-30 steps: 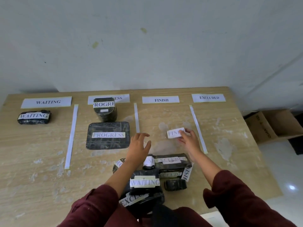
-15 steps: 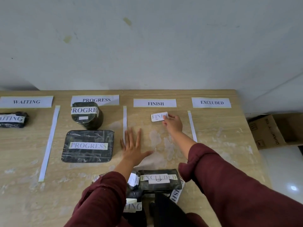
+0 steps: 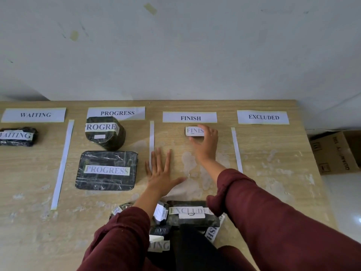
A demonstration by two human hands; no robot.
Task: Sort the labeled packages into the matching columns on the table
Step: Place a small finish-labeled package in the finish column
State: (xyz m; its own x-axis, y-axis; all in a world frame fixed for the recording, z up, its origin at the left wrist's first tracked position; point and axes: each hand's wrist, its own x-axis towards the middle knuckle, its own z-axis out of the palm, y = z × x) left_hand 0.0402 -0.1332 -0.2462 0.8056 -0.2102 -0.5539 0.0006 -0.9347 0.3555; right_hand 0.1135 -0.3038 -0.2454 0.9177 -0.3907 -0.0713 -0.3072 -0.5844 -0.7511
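Observation:
A small white FINISH package (image 3: 193, 131) lies at the top of the FINISH column, just under the FINISH header (image 3: 189, 117). My right hand (image 3: 206, 145) covers its right end, thumb and fingers around it. My left hand (image 3: 161, 171) rests flat on the table with fingers spread, beside the strip between PROGRESS and FINISH. A WAITING package (image 3: 17, 136) sits in its column. Two PROGRESS packages, a round one (image 3: 105, 133) and a flat one (image 3: 107, 170), sit in theirs. An unsorted pile with an EXCLUDED package (image 3: 190, 213) lies near me.
Header sheets read WAITING (image 3: 35, 115), PROGRESS (image 3: 121, 113) and EXCLUDED (image 3: 263, 117). White paper strips (image 3: 62, 163) divide the columns. A cardboard box (image 3: 335, 152) stands on the floor off the table's right edge. A wall rises right behind the table.
My right hand has carried the FINISH package from mid-column up to just below the FINISH header. My left hand went from hovering to flat on the table. The camera has leaned forward.

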